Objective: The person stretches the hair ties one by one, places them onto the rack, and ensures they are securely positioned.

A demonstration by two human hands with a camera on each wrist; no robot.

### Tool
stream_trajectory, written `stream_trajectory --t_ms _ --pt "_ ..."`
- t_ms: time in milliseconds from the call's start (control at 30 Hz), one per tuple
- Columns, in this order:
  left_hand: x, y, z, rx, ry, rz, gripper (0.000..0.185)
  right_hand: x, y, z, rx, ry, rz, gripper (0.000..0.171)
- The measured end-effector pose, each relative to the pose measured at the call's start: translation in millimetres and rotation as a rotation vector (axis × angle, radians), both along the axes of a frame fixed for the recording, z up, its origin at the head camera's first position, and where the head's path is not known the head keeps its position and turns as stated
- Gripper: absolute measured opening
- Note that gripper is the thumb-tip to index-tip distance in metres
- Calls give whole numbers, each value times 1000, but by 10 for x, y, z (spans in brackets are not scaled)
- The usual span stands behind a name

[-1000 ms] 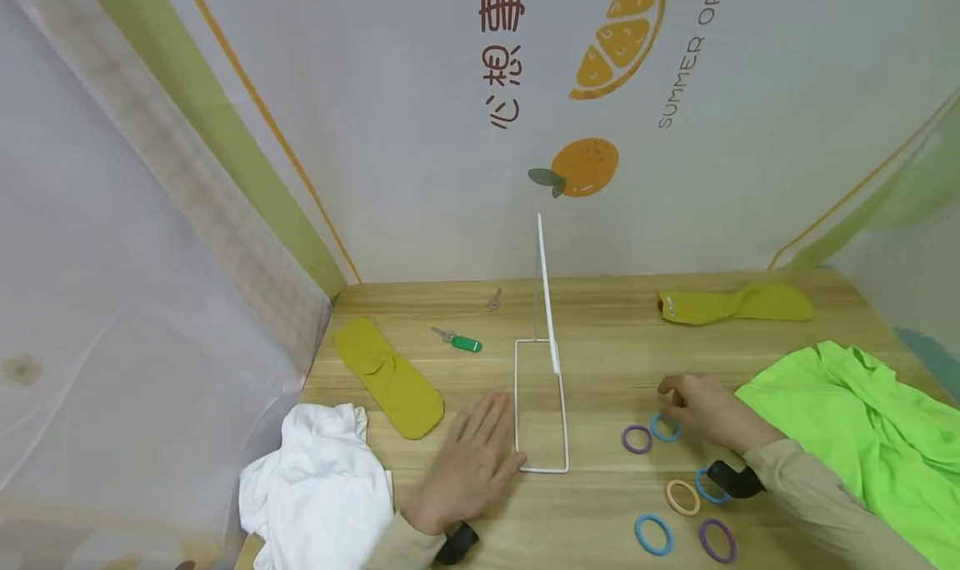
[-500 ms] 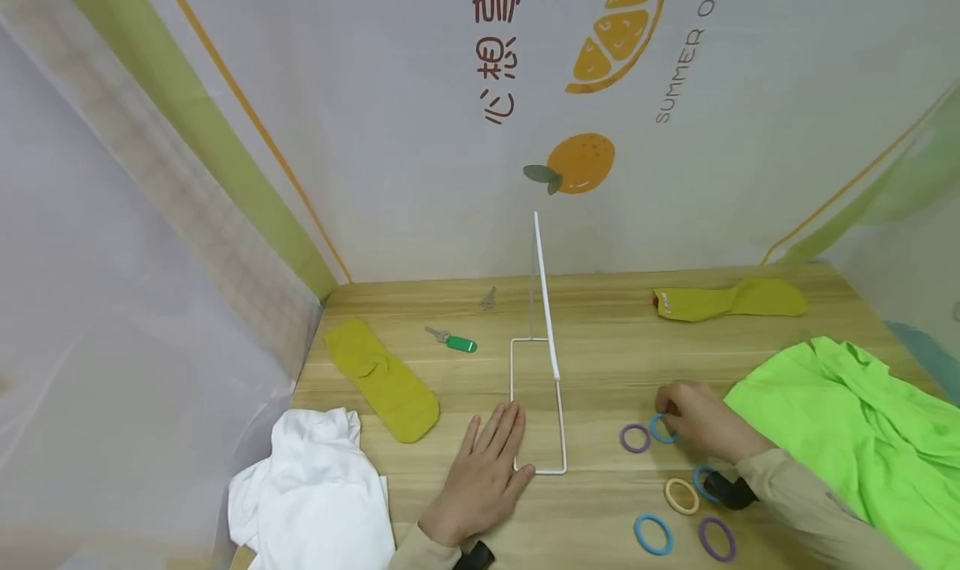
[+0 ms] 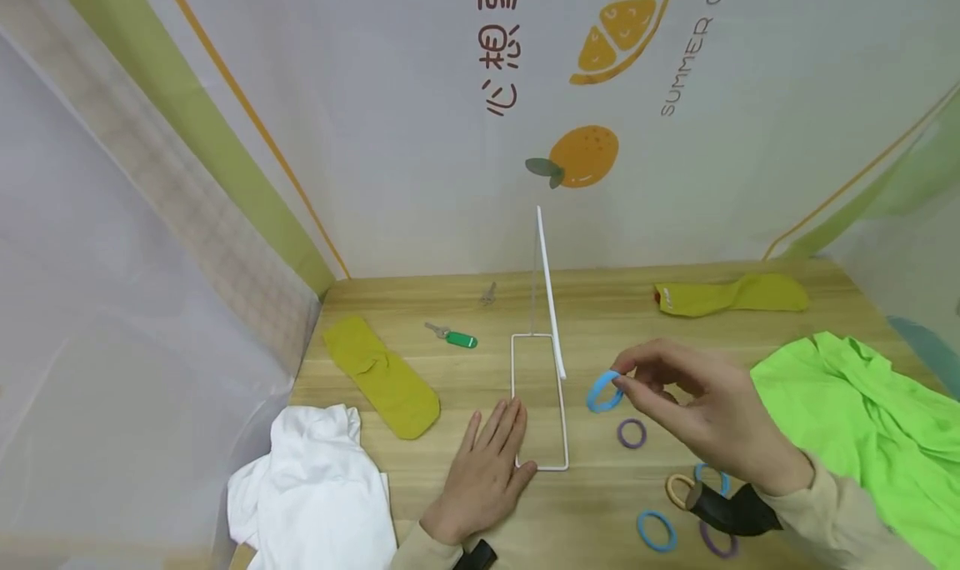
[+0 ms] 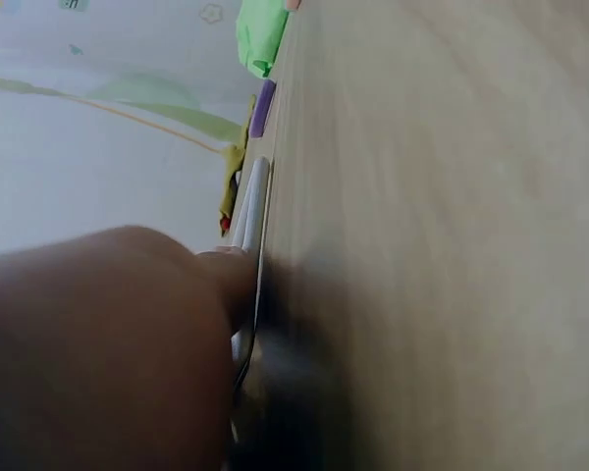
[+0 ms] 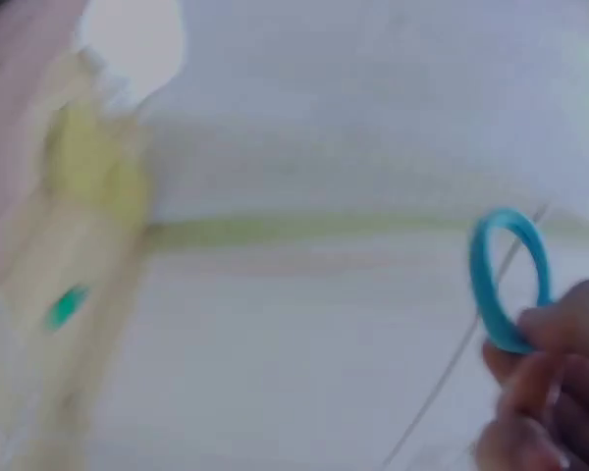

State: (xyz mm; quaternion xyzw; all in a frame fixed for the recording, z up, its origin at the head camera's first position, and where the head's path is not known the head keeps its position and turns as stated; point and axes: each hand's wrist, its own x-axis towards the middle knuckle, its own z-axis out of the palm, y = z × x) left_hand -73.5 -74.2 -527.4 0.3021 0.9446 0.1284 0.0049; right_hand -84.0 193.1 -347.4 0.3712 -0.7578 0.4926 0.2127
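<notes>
Right wrist view shows blue ring (image 5: 510,280) pinched (head view: stand (image 3: 542,403)).

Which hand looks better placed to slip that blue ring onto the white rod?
Probably the right hand: it pinches the blue ring beside the white rod. The left hand lies flat against the stand's base.

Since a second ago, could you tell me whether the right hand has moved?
Yes. The right hand has lifted a blue ring off the table, toward the white wire stand.
</notes>
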Motion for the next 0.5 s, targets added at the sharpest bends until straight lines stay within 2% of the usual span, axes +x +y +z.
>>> stream_trajectory --t_ms 100,167,267,367,500 --pt "-31 -4 19 -16 -4 4 66 30 -255 222 -200 112 213 11" --pt "-38 -4 24 -21 -15 3 66 29 -370 283 -265 136 277 13" --pt "-21 -2 22 -26 -1 1 66 14 -445 251 -277 124 241 13" --pt "0 1 6 -24 32 0 65 -18 -448 166 -253 91 180 14" --pt "3 1 3 -20 39 3 65 -59 -444 102 -222 66 125 11"
